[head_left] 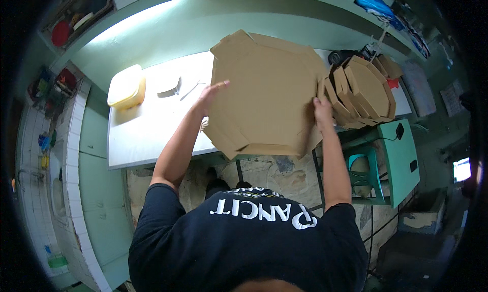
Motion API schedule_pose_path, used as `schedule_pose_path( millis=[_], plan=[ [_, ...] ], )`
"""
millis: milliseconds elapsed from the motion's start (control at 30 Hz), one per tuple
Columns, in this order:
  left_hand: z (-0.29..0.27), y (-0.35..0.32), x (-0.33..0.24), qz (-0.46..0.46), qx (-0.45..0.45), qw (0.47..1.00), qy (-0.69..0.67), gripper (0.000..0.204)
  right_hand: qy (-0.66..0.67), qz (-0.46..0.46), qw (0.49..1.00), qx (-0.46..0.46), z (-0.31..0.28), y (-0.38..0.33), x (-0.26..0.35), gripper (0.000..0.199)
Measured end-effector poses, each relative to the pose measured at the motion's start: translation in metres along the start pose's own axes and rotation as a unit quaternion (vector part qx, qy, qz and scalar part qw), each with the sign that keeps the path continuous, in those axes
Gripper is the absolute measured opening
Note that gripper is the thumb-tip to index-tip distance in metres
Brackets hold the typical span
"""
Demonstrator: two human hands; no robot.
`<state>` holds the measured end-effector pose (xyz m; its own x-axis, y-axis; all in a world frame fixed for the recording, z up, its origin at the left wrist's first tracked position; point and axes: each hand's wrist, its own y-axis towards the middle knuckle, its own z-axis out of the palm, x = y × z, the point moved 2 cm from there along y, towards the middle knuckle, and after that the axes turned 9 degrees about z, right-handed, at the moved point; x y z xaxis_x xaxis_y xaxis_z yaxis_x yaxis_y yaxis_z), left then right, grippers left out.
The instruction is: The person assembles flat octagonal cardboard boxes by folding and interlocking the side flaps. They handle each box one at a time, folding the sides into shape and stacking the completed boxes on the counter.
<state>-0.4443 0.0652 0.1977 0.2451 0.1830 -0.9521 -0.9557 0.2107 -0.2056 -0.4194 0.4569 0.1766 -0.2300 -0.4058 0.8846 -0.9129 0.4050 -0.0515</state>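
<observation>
I have a wide, roughly 8-sided cardboard tray (269,94) between my 2 hands, in front of me at the white table (157,134), with its near edge reaching past the table's front edge over the floor; I cannot tell whether any of it rests on the tabletop. My right hand (322,110) is closed on the folded wall at the right side, gripping it from the near end. My left hand (206,96) is against the left edge, with 1 digit stretched over the board's face; the rest is too hard to make out, so I cannot tell whether it pinches the edge or only steadies it. I judge the board light for its breadth, dry rather than slippery, and stiff across the flat middle but weaker along the creases, where the low walls could spring back or buckle. The flap at the far left corner juts out, so I would treat that corner as loose. The best hold, I think, is at opposite sides, fingers outside a wall and thumb inside, without squeezing hard enough to crush the fold. Right of it, several smaller cardboard trays (371,86) lean together on their edges, close to my right hand. A pale yellow tub (127,86) stands well apart, at the table's left.
</observation>
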Motion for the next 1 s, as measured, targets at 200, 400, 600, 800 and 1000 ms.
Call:
schedule_pose_path(
  millis=[200,400,600,800,1000],
  plan=[
    [0.055,-0.003,0.012,0.249,-0.153,0.942,0.166,0.043,-0.217,-0.115,0.959,-0.14,0.014,-0.05,0.047,0.086],
    [0.069,-0.017,-0.064,0.354,-0.15,0.908,0.168,0.055,-0.277,-0.347,0.85,-0.284,-0.044,-0.074,0.134,0.082],
    [0.088,-0.065,-0.169,0.493,-0.053,0.802,0.333,0.08,-0.128,-0.373,0.914,-0.099,-0.129,-0.094,0.216,0.063],
    [0.021,-0.052,-0.168,0.655,-0.307,0.575,0.382,0.101,0.094,-0.209,0.971,0.071,-0.147,-0.051,0.192,0.024],
    [0.007,-0.006,-0.04,0.219,0.044,0.966,-0.131,0.067,0.188,-0.12,0.973,0.067,-0.109,-0.033,0.136,0.024]
  ],
)
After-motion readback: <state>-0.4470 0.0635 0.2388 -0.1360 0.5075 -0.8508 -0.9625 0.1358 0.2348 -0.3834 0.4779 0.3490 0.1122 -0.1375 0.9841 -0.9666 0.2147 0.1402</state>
